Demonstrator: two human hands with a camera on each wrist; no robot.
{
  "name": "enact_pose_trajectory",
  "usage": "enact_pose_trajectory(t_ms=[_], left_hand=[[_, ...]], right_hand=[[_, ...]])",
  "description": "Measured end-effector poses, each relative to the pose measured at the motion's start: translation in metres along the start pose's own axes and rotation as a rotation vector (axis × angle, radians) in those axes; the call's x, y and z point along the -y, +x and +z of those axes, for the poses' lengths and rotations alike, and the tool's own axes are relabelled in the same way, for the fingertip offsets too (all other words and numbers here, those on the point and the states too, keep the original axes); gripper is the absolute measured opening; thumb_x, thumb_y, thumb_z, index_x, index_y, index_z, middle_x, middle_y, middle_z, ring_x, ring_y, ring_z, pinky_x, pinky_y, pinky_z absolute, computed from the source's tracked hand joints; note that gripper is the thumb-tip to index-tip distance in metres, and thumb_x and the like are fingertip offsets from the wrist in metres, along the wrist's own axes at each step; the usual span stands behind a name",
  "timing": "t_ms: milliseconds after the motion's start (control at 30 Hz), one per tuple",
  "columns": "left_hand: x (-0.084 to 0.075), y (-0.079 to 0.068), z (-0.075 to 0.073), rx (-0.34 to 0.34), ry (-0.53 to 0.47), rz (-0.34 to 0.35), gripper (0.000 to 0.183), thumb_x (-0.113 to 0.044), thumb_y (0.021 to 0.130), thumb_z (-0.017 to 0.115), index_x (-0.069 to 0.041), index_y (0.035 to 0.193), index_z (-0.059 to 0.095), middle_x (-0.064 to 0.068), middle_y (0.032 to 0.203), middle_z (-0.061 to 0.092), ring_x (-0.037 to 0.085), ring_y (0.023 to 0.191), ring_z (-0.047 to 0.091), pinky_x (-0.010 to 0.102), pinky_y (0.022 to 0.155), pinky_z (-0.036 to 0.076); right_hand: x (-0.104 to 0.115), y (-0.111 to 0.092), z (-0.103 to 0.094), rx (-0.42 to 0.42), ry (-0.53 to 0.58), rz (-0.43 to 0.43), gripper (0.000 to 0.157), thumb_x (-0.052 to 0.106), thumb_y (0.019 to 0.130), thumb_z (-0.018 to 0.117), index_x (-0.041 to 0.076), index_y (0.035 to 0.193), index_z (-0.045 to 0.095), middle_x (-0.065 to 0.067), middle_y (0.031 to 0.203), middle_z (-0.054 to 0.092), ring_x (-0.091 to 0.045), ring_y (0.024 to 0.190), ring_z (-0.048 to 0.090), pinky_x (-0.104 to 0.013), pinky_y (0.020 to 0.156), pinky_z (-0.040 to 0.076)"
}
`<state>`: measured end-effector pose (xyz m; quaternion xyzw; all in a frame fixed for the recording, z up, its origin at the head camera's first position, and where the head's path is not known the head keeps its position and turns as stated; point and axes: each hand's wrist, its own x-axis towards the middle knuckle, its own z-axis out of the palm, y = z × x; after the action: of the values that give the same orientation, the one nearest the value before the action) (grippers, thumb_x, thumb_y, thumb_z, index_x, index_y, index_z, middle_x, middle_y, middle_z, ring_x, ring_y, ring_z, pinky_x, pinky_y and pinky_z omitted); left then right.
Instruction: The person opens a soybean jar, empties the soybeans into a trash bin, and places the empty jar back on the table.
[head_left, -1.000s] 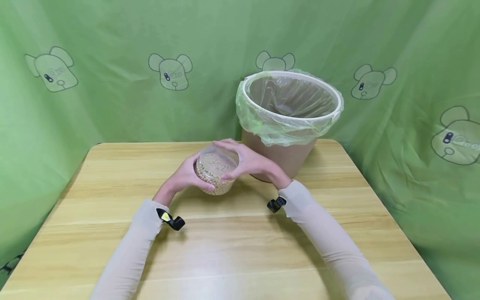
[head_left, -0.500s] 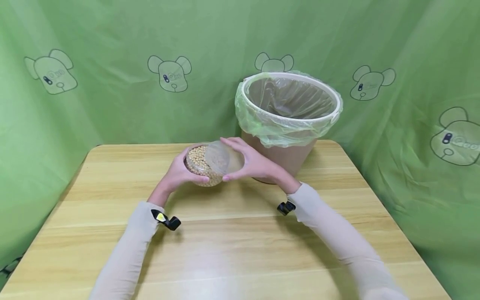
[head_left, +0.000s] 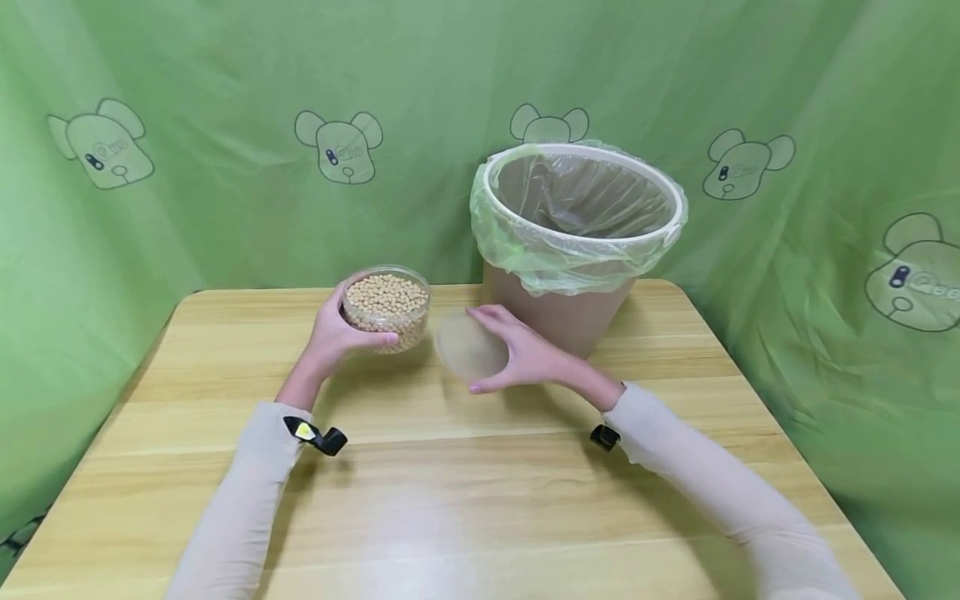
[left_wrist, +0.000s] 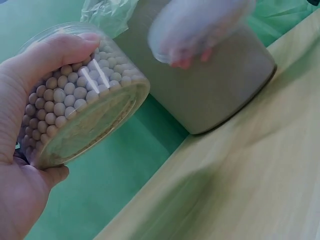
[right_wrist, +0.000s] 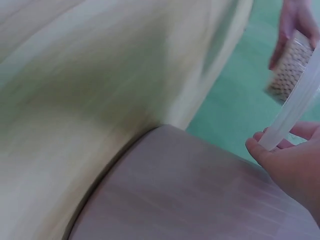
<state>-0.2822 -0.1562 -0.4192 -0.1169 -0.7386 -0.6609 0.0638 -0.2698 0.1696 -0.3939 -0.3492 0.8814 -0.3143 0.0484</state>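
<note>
My left hand (head_left: 330, 336) grips a round clear plastic jar (head_left: 387, 302) full of small pale round beans, probably soybeans. The jar is uncovered, and its base shows in the left wrist view, held above the table. To its right, my right hand (head_left: 531, 353) pinches the translucent round lid (head_left: 467, 347) by its edge between thumb and fingers. Jar and lid are apart. In the right wrist view the lid (right_wrist: 295, 102) looks nearly edge-on, partly in front of the jar. The left hand's rear fingers are mostly hidden behind the jar.
A beige trash bin (head_left: 558, 312) with a green plastic bag (head_left: 525, 258) over its rim stands at the table's back right, just behind the right hand. The wooden table (head_left: 450, 492) backs onto a green curtain (head_left: 225, 217) with printed bear heads.
The lid came away from the jar. The left hand carried the jar leftward and slightly back; the right hand moved the lid to the right and toward the table's front.
</note>
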Motion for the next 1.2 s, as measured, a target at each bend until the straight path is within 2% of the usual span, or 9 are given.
enact_pose_trajectory(t_ms=[167, 333, 533, 667, 1000, 1200], left_hand=[[-0.003, 0.000, -0.001, -0.018, -0.008, 0.018, 0.110, 0.001, 0.059, 0.094, -0.018, 0.154, 0.042, 0.013, 0.152, 0.047, 0.030, 0.138, 0.048, 0.047, 0.119, 0.043], [-0.007, 0.000, -0.002, -0.032, -0.006, 0.036, 0.111, 0.001, 0.058, 0.095, -0.019, 0.154, 0.042, 0.014, 0.152, 0.048, 0.030, 0.138, 0.048, 0.048, 0.119, 0.042], [-0.013, 0.000, -0.002, -0.041, -0.003, 0.052, 0.110, 0.002, 0.057, 0.095, -0.017, 0.153, 0.043, 0.013, 0.151, 0.048, 0.030, 0.138, 0.048, 0.047, 0.119, 0.043], [-0.016, 0.001, -0.002, -0.048, -0.009, 0.047, 0.109, 0.003, 0.058, 0.094, -0.018, 0.152, 0.044, 0.012, 0.151, 0.048, 0.029, 0.137, 0.049, 0.046, 0.118, 0.044], [-0.020, -0.001, -0.006, -0.052, -0.018, 0.055, 0.109, 0.004, 0.058, 0.094, -0.018, 0.152, 0.044, 0.011, 0.151, 0.048, 0.027, 0.137, 0.049, 0.045, 0.117, 0.045], [-0.021, 0.000, -0.007, -0.058, -0.021, 0.064, 0.109, 0.004, 0.057, 0.095, -0.018, 0.152, 0.045, 0.011, 0.151, 0.048, 0.026, 0.137, 0.048, 0.045, 0.118, 0.044]], right_hand=[[-0.005, -0.005, 0.006, 0.036, -0.072, -0.004, 0.125, 0.049, 0.063, 0.094, 0.007, 0.161, 0.028, -0.015, 0.160, 0.030, -0.035, 0.145, 0.038, -0.052, 0.117, 0.042], [-0.008, -0.010, 0.012, 0.047, -0.216, -0.036, 0.126, 0.059, 0.063, 0.090, 0.008, 0.161, 0.029, -0.016, 0.161, 0.031, -0.037, 0.145, 0.039, -0.053, 0.113, 0.047], [-0.012, -0.012, 0.020, 0.055, -0.385, -0.096, 0.128, 0.065, 0.062, 0.088, 0.008, 0.160, 0.030, -0.020, 0.159, 0.036, -0.038, 0.144, 0.041, -0.052, 0.117, 0.044], [-0.014, -0.012, 0.025, 0.063, -0.441, -0.145, 0.128, 0.066, 0.062, 0.088, 0.003, 0.159, 0.031, -0.024, 0.157, 0.039, -0.040, 0.145, 0.040, -0.052, 0.121, 0.038], [-0.022, -0.014, 0.036, 0.111, -0.526, -0.193, 0.127, 0.072, 0.063, 0.084, 0.000, 0.156, 0.035, -0.023, 0.151, 0.043, -0.038, 0.138, 0.045, -0.048, 0.120, 0.040], [-0.025, -0.012, 0.039, 0.163, -0.543, -0.161, 0.128, 0.077, 0.065, 0.079, 0.001, 0.158, 0.032, -0.024, 0.153, 0.041, -0.036, 0.140, 0.044, -0.046, 0.122, 0.039]])
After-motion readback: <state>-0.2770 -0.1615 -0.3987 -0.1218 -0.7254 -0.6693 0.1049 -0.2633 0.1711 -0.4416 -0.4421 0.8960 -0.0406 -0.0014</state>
